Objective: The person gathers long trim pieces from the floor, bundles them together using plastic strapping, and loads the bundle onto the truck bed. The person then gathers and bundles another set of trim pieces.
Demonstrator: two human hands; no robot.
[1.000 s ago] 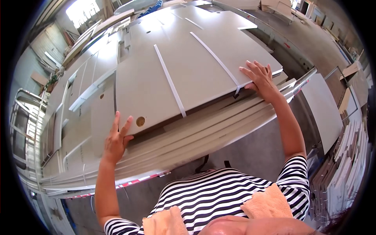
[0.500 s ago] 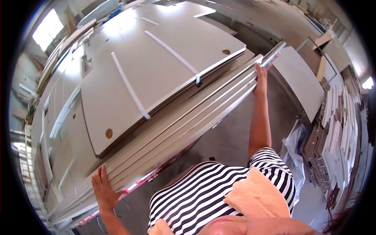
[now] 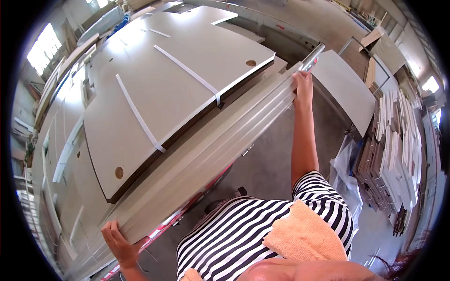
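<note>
Several long, narrow pale boards [image 3: 201, 152] lie together along the near edge of a load, somewhat blurred. My right hand [image 3: 303, 84] grips them near their far right end, fingers curled over the top. Down at the near left, my left hand [image 3: 119, 244] is bent around the boards' outer edge. Just beyond the boards is a stack of large beige panels [image 3: 187, 70], its top sheet with round holes near the corners. White straps [image 3: 138, 112] cross that top sheet.
Red-and-white tape [image 3: 161, 226] runs along the bed's side below the boards. To the right stand a flat grey panel [image 3: 344, 89] and a pile of brown and white boards [image 3: 391, 154]. Clear plastic sheeting [image 3: 346, 180] hangs beside the pile. A metal pole [image 3: 313, 56] sticks out past my right hand.
The whole scene has shifted slightly left and down in the view. The gaps between the long boards show less, and the boards are more blurred. Both hands keep their hold.
</note>
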